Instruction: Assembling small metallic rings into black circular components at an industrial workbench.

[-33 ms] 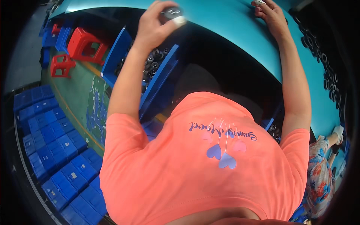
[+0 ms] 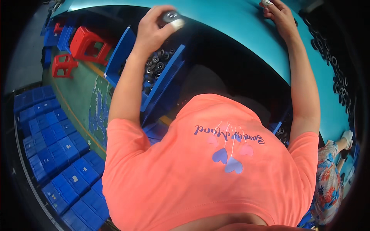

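Note:
My left hand point(image 2: 152, 32) is closed around a black, round, shiny part point(image 2: 170, 16), slightly blurred, near the bench's front edge. A white cover point(image 2: 177, 24) sits on its thumb tip. Just below that hand stands an open blue bin point(image 2: 163, 79) holding several similar black round parts point(image 2: 158, 66); my forearm hides some of it. Over the far right of the bench, my right hand point(image 2: 283, 18) pinches a small whitish or silvery thing point(image 2: 266, 3) at the picture's top edge, too small to name.
The teal bench point(image 2: 246, 34) curves across the top, with rows of black rings point(image 2: 334, 61) along its right side. Red stools point(image 2: 83, 44) and stacked blue crates point(image 2: 58, 154) stand on the green floor point(image 2: 81, 92) at left. Another person's patterned clothing point(image 2: 327, 184) shows at lower right.
My left hand has shifted slightly left and toward the bin, carrying the black round part, and more of the bin's contents show. My right hand has hardly moved.

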Tool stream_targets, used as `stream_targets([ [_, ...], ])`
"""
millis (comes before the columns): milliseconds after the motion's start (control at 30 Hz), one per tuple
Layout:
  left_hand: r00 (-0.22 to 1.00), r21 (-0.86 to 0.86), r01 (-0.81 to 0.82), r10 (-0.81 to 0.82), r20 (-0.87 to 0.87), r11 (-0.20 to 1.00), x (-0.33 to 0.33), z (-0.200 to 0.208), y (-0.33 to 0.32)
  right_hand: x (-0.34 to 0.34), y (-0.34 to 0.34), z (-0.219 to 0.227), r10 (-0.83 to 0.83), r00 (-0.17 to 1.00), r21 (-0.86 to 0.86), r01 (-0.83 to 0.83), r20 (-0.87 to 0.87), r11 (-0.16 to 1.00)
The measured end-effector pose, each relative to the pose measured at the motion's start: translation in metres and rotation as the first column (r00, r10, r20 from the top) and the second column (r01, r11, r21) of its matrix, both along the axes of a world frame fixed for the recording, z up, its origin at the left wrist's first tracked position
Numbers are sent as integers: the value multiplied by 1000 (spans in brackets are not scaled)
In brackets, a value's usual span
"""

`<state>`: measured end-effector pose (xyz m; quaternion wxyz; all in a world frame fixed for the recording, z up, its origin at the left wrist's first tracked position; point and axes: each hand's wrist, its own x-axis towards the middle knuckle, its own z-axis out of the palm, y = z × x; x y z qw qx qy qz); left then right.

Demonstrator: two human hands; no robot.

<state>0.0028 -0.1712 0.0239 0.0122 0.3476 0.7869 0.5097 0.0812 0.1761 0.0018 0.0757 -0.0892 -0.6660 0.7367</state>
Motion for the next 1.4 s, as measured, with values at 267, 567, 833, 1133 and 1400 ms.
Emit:
stream_targets([
  [267, 970, 61, -99, 83, 228, 993, 45, -13, -47, -6, 4, 4, 55, 998, 267, -44, -36, 963],
  [567, 965, 139, -65, 27, 263, 988, 57, -12, -64, -13, 34, -2, 38, 988, 443, 32, -148, 896],
  [833, 872, 328, -92, -83, 483, 940, 81, 0, -81, -5, 2, 12, 7, 989, 492, 66, -145, 868],
  [1133, 846, 403, -52, -174, 503, 914, 100, -1, -66, 75, -183, 30, 293, 955, 222, -293, 35, 930],
  [1400, 434, 675, -146, -567, 700, 723, 86, -37, -83, 74, -183, 8, 256, 963, 246, -268, 81, 932],
])
